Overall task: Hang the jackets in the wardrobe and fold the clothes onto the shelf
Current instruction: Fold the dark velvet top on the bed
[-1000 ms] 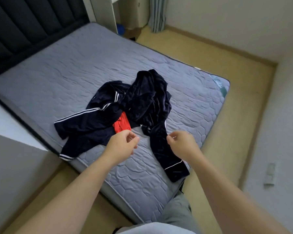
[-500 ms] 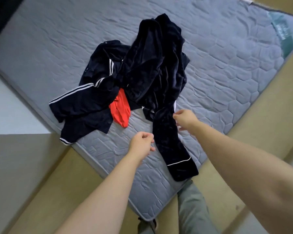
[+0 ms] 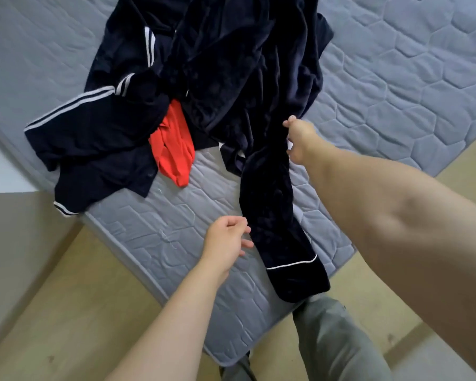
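A heap of dark clothes lies on the grey quilted mattress (image 3: 396, 78). The navy velvet garment (image 3: 245, 78) with white piping trails a long sleeve or leg (image 3: 275, 215) toward the mattress corner. My right hand (image 3: 300, 141) pinches the right edge of that velvet piece. Just left of the trailing part hovers my left hand (image 3: 226, 243), fingers loosely curled and holding nothing. To the left lies a navy jacket with white stripes (image 3: 99, 127). A red garment (image 3: 173, 152) pokes out between the two.
The mattress corner (image 3: 231, 353) juts toward me above a tan wooden floor (image 3: 66, 298). My leg in grey trousers (image 3: 330, 339) stands beside the corner. A pale wall or furniture face (image 3: 0, 174) shows at the left edge.
The camera has leaned in closer over the clothes. My right hand moved forward onto the velvet garment's edge and took hold of it. My left hand shifted right, toward the trailing part.
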`<state>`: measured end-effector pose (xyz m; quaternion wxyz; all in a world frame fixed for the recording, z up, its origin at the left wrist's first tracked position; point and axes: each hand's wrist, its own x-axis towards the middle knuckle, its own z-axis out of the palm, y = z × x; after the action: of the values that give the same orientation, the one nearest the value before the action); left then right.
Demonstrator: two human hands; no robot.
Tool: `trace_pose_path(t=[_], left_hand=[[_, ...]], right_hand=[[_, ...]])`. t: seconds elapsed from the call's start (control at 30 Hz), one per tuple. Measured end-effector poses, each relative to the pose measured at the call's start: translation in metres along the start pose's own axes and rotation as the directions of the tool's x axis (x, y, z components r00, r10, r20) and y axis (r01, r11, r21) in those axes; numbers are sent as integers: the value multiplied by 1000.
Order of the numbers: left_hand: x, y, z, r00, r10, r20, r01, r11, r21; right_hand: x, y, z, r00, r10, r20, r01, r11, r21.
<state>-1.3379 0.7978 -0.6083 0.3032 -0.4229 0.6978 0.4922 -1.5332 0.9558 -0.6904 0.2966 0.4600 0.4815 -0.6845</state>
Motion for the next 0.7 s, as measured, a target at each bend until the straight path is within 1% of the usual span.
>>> trace_pose_path(t=[0.07,0.13,0.23,0.3,0.37,0.4,0.5,0.57,0.63,0.7], left_hand=[[-12,-5,-7,1000,-27,-16,26,999,-28],[-31,-4,-14,999,-47,-21,46,997,-54],[-72,9,-31,999,-50,-15,49,997,-62],[-101,22,-44,1000,-1,-14,0,998,-59],[-131,38,-58,998,67,-13,-68,995,-68],[-146,46,-64,994,105,-15,-106,992,-74],[-192,64,-84,977,211,4,-210,975,-77],[-223,67,-96,961,276,22,-273,958,-90],[-250,65,-108,939,343,30,-339,936,-94],[-269,61,-118,920,391,0,-389,916,-95]], right_hand=[[-11,-1,0,999,-30,-25,32,997,75],[-32,-2,-1,999,-39,-10,40,983,180],[-90,-7,1,999,2,46,-18,935,353],[-138,-13,5,1000,-5,9,2,947,320],[-190,-18,7,999,-34,-40,42,974,222],[-219,-20,8,999,-39,-23,43,980,192],[-300,-20,12,992,-67,105,54,992,118],[-350,-16,15,977,-132,167,131,991,18],[-395,-6,17,957,-192,216,199,980,-11],[-439,8,19,940,-223,257,240,970,-36]])
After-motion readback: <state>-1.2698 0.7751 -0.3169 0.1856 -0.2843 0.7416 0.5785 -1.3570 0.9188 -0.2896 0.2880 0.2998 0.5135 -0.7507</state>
